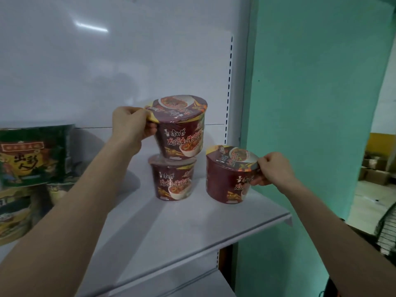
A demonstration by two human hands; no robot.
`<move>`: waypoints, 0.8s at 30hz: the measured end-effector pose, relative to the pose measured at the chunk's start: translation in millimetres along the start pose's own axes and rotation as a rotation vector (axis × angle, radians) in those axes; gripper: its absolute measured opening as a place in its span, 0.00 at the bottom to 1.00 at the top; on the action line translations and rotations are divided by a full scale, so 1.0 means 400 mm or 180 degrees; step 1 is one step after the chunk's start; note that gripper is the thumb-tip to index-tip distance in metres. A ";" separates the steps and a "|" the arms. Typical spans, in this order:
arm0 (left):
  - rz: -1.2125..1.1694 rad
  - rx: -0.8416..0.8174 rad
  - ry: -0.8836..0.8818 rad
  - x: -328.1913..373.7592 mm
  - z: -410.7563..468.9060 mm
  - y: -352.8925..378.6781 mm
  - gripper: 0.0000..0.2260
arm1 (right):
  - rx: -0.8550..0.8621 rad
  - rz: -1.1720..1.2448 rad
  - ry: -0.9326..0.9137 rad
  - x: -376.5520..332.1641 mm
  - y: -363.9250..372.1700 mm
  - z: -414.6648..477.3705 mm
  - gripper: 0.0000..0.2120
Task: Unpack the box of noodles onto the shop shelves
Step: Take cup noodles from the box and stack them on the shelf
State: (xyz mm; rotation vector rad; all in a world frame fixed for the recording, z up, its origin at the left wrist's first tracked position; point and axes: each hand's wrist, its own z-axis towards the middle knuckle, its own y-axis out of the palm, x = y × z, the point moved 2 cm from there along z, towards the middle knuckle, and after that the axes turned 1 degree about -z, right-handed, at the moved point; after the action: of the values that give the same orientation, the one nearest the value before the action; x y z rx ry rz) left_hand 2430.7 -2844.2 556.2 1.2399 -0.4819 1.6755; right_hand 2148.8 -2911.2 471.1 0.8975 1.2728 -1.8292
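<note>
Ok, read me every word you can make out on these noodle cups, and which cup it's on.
"康师傅", "麻辣牛肉面": side of the upper dark red noodle cup, gripped by the left hand.
Same two: lower dark red noodle cup.
Right dark red noodle cup, gripped by the right hand: side text partly hidden, lid blurred.
Green noodle tub, left: "出彩人", uncertain; banner unreadable.
</note>
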 end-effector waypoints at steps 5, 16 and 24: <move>0.0017 0.0238 -0.0121 -0.034 0.052 0.041 0.14 | -0.0346 -0.0021 0.0001 0.022 0.055 0.143 0.15; 0.0308 0.0623 -0.0107 -0.057 0.121 0.091 0.12 | -0.0977 0.0042 -0.0187 0.029 0.156 0.313 0.14; 0.0397 0.0576 -0.0200 -0.081 0.145 0.148 0.11 | -0.1090 0.0101 -0.0175 0.040 0.173 0.344 0.11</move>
State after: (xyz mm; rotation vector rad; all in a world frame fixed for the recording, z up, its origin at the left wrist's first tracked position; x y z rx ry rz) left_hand 2410.0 -2930.6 563.8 1.4221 -0.4616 1.8217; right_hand 2181.2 -3062.4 463.4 0.6704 1.4707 -1.5376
